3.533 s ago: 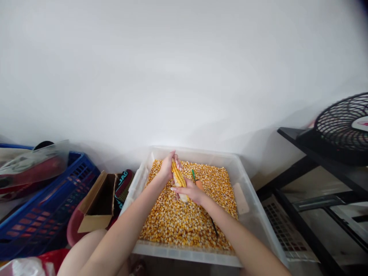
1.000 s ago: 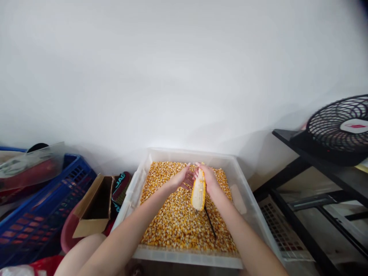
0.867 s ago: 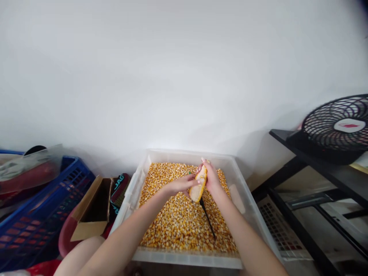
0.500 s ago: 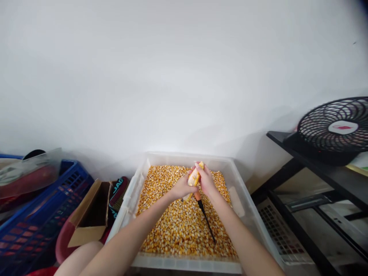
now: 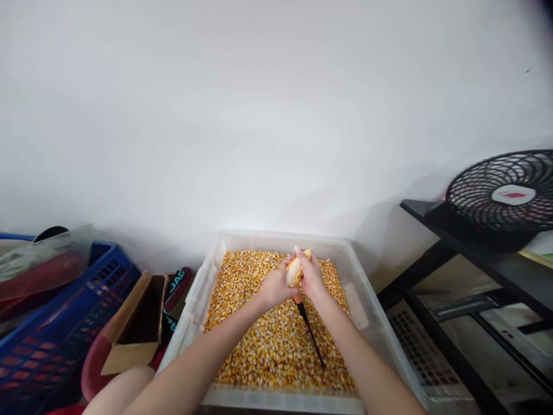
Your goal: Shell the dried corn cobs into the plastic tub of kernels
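A partly stripped corn cob (image 5: 295,272) is held between both hands above a bin of loose corn. My left hand (image 5: 277,285) wraps round its lower left side. On the right side and upper end, my right hand (image 5: 311,275) closes with its thumb against the cob. Below the hands, a screwdriver (image 5: 310,328) with an orange and black handle lies across the kernels, its shaft pointing toward me; its upper end is hidden. Yellow and white corn kernels (image 5: 259,346) fill much of the translucent plastic bin (image 5: 380,340).
Left of the bin are an open cardboard box (image 5: 132,346), a dark shoe (image 5: 178,294) with teal lettering, a reddish basin (image 5: 93,369) and a blue crate (image 5: 108,271) with bagged items. On the right, a black fan (image 5: 514,193) stands on a black rack (image 5: 458,242). A white wall rises behind.
The cob has turned in my hands, showing more of its pale bare side, and both hands have shifted slightly. The screwdriver lies where it was.
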The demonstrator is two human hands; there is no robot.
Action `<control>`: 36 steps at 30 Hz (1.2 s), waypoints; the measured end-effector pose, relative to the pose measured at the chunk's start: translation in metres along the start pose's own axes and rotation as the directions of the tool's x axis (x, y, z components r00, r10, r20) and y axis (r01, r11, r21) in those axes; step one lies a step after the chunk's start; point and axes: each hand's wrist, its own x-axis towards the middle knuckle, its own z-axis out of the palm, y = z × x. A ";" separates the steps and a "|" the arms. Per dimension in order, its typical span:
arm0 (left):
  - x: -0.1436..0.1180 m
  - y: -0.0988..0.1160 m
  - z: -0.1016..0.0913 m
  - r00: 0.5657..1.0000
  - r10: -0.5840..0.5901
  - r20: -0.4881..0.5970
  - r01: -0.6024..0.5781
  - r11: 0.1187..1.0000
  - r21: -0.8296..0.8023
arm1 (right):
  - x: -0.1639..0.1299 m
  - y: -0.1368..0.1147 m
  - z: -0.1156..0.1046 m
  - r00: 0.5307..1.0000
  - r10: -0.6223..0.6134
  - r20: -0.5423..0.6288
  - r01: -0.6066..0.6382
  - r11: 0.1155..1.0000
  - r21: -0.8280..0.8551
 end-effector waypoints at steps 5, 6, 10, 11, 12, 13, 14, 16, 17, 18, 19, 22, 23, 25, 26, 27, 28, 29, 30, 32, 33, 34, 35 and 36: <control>0.005 0.004 -0.008 0.994 -0.040 0.099 0.061 0.974 -0.220 | -0.001 -0.014 -0.004 0.964 0.103 0.245 -0.125 0.989 0.075; 0.005 0.005 -0.010 0.988 -0.050 0.149 0.092 0.952 -0.291 | -0.001 -0.016 -0.005 0.944 0.116 0.310 -0.139 0.989 0.054; 0.003 0.009 -0.010 0.969 -0.058 0.239 0.162 0.883 -0.442 | -0.001 -0.012 -0.010 0.944 0.060 0.325 -0.023 0.993 -0.118; 0.003 0.009 -0.009 0.974 -0.048 0.222 0.145 0.883 -0.446 | 0.000 -0.010 -0.011 0.956 0.023 0.293 0.021 0.989 -0.147; 0.003 0.009 -0.008 0.979 -0.034 0.202 0.123 0.887 -0.446 | 0.000 -0.008 -0.011 0.964 -0.009 0.264 0.055 0.984 -0.168; 0.003 0.009 -0.007 0.983 -0.023 0.182 0.102 0.892 -0.440 | 0.001 -0.006 -0.011 0.969 -0.024 0.247 0.071 0.981 -0.180; 0.003 0.008 -0.006 0.986 -0.020 0.165 0.090 0.900 -0.427 | 0.002 -0.006 -0.011 0.969 -0.020 0.246 0.066 0.982 -0.179; 0.005 0.005 -0.006 0.989 -0.027 0.146 0.081 0.922 -0.378 | 0.002 -0.006 -0.010 0.963 0.019 0.268 0.019 0.990 -0.138; 0.006 0.004 -0.006 0.990 -0.021 0.137 0.068 0.934 -0.351 | 0.003 -0.007 -0.009 0.961 0.032 0.273 -0.002 0.994 -0.110; 0.006 0.002 -0.006 0.992 -0.006 0.126 0.048 0.942 -0.331 | 0.003 -0.007 -0.008 0.964 0.033 0.266 -0.010 0.996 -0.090; 0.007 0.001 -0.005 0.993 0.014 0.117 0.024 0.947 -0.319 | 0.002 -0.006 -0.007 0.970 0.025 0.243 -0.005 0.997 -0.081; 0.006 -0.003 -0.002 0.991 0.051 0.122 -0.010 0.947 -0.320 | 0.001 -0.003 -0.004 0.990 -0.018 0.140 0.035 0.992 -0.120; 0.006 -0.003 -0.001 0.990 0.040 0.134 0.005 0.948 -0.318 | 0.001 -0.002 -0.004 0.993 -0.024 0.117 0.039 0.990 -0.136; 0.006 -0.003 0.000 0.988 0.014 0.156 0.037 0.947 -0.319 | 0.000 -0.001 -0.003 0.995 -0.021 0.093 0.033 0.990 -0.137; 0.006 -0.003 0.000 0.988 0.006 0.152 0.043 0.946 -0.321 | 0.001 -0.002 -0.003 0.995 -0.009 0.097 0.021 0.993 -0.116; 0.006 -0.002 0.000 0.990 0.004 0.140 0.041 0.946 -0.320 | 0.001 -0.002 -0.003 0.994 0.005 0.109 0.004 0.997 -0.083; 0.006 -0.001 -0.001 0.992 0.008 0.125 0.032 0.949 -0.315 | 0.001 -0.004 -0.003 0.992 0.020 0.122 -0.015 0.999 -0.043; 0.005 0.001 -0.002 0.994 0.012 0.110 0.022 0.953 -0.303 | 0.001 -0.005 -0.002 0.990 0.034 0.134 -0.033 0.999 -0.006; 0.005 0.002 -0.002 0.995 0.014 0.100 0.015 0.959 -0.282 | 0.001 -0.006 -0.002 0.990 0.042 0.137 -0.045 0.999 0.018; 0.004 0.003 -0.002 0.995 0.009 0.099 0.014 0.973 -0.232 | 0.000 -0.007 0.000 0.994 0.037 0.101 -0.040 0.999 0.023; 0.003 0.003 -0.002 0.994 0.007 0.105 0.015 0.977 -0.211 | -0.001 -0.007 0.001 0.997 0.030 0.071 -0.031 0.999 0.010; 0.003 0.002 -0.001 0.994 0.007 0.111 0.015 0.981 -0.195 | -0.002 -0.007 0.002 0.999 0.022 0.043 -0.022 1.000 -0.007; 0.003 0.002 -0.001 0.993 0.012 0.114 0.009 0.983 -0.182 | -0.002 -0.008 0.003 1.000 0.014 0.023 -0.014 1.000 -0.020; 0.003 0.001 -0.001 0.993 0.024 0.112 -0.004 0.985 -0.171 | -0.003 -0.008 0.004 1.000 0.014 0.021 -0.013 1.000 -0.023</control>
